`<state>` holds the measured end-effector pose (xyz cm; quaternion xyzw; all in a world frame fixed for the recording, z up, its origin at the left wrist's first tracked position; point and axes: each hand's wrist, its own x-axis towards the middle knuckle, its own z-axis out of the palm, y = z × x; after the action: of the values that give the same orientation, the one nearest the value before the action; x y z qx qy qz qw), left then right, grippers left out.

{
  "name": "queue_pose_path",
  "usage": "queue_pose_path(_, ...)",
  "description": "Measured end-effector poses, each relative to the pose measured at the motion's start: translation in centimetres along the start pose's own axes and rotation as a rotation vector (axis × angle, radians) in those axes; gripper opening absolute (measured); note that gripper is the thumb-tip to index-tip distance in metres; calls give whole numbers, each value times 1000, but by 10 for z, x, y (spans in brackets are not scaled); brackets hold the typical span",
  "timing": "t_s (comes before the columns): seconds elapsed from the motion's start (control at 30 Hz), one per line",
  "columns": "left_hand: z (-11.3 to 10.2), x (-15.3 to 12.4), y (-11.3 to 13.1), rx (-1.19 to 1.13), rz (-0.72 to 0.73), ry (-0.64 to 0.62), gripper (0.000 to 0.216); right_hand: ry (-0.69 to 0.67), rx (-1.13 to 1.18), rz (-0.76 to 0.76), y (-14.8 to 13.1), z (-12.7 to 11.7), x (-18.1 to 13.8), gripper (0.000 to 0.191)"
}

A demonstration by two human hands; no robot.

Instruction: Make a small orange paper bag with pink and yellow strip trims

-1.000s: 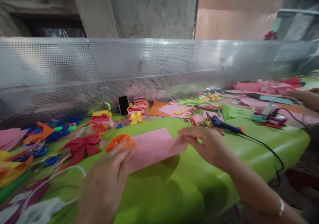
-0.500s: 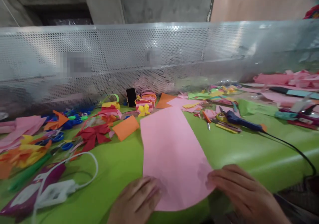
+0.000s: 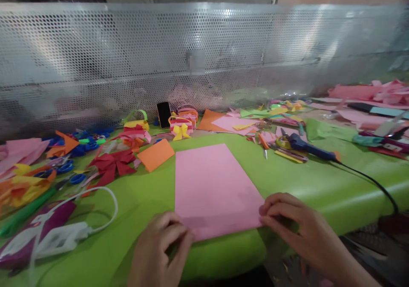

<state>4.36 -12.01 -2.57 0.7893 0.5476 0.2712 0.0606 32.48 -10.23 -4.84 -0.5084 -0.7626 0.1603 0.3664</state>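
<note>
A pink sheet of paper lies on the green tabletop in front of me, its near edge close to the table's front edge. My left hand pinches the sheet's near left corner between thumb and fingers. At the near right corner, my right hand grips the paper the same way. Just left of the sheet's far end lies an orange piece of paper. A dark red paper bow sits farther left.
A blue glue gun with a black cord lies to the right, near an orange-handled cutter. At left are a white plug and green-handled tool. A phone leans against the perforated metal panel.
The pink sheet has come down flat and nearer to me; its far end was higher before. Both hands have closed on its near corners. My view has tilted slightly down.
</note>
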Motion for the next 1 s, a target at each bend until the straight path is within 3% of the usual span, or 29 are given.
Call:
queue_pose_path(0.17,-2,21,4,-57,-204,-25,24,-5,-64,52,0,6,16,23)
queue_pose_path(0.23,-2,34,5,-22,-236,-10,22,-3,-134,74,1,8,27,21)
queue_pose_path(0.33,-2,45,5,47,-263,-98,17,-12,-178,92,4,11,40,19)
queue_pose_path(0.43,1,42,2,10,-298,-194,18,-12,-135,85,6,13,41,19)
queue_pose_path(0.67,5,34,2,-24,-315,-164,25,22,-145,58,5,16,34,20)
queue_pose_path(0.83,4,43,7,66,-409,-217,26,21,-117,170,3,15,38,22)
queue_pose_path(1.0,1,49,8,116,-407,-260,24,-5,-100,272,3,13,39,23)
